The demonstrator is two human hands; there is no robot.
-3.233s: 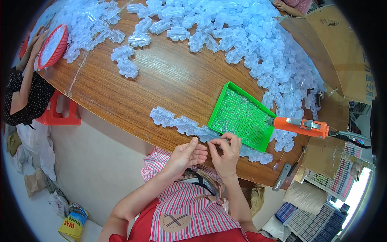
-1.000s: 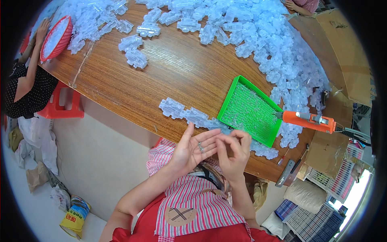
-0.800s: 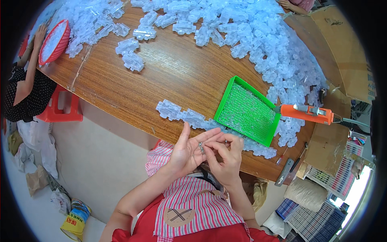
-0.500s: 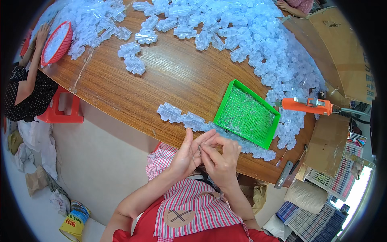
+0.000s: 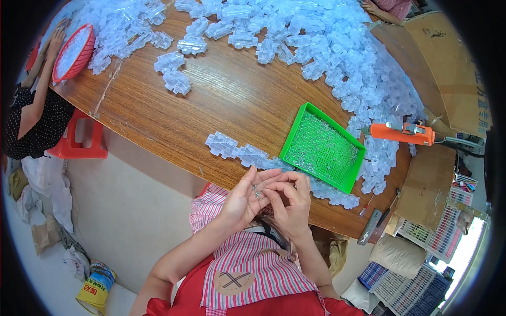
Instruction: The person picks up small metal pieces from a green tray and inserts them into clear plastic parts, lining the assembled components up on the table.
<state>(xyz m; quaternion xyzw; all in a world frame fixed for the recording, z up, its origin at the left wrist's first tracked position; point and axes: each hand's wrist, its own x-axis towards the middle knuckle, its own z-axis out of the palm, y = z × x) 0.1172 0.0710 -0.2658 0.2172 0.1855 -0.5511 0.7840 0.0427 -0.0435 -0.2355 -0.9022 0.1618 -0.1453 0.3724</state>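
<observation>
Just off the table's near edge, my left hand (image 5: 241,203) is cupped palm up with its thumb raised. A few small silvery screws (image 5: 256,191) lie in its palm by the fingers. My right hand (image 5: 293,204) meets it from the right, thumb and forefinger pinched together beside the screws; what is between those fingertips is too small to tell. Beyond my hands runs a row of clear plastic housings (image 5: 222,145) along the table edge, partly hidden by my fingers. A green tray (image 5: 296,124) with many small screws stands behind the row, tilted to the right.
An orange electric screwdriver (image 5: 401,134) lies right of the tray. Heaps of clear plastic parts (image 5: 369,79) cover the table's far and right sides. At the left, another person's arm (image 5: 36,108) reaches past a red basket (image 5: 79,66). Cardboard (image 5: 427,189) stands at right.
My right fingertips have drawn slightly away from my left palm, and the screws there show more plainly. The tray and the row of housings stay where they were.
</observation>
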